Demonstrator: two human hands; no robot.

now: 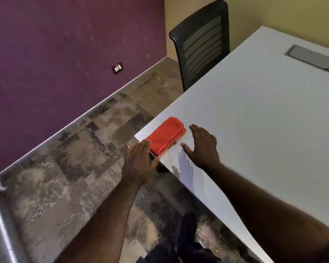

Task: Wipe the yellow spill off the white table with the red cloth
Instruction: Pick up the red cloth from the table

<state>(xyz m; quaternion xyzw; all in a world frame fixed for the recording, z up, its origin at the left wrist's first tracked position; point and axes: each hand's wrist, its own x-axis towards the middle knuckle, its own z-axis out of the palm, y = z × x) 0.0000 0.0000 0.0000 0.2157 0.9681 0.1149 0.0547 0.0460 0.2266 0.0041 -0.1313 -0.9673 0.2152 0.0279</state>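
A folded red cloth lies on the near left corner of the white table. My left hand hovers flat at the table's corner, its fingertips at the cloth's near end, holding nothing. Just right of the cloth, my right hand is spread over the tabletop with fingers apart, a small gap between it and the cloth. No yellow spill shows on the visible part of the table.
A black mesh office chair stands at the table's far left side. A grey cable hatch is set into the tabletop at the far right. Patterned carpet and a purple wall with a socket lie to the left.
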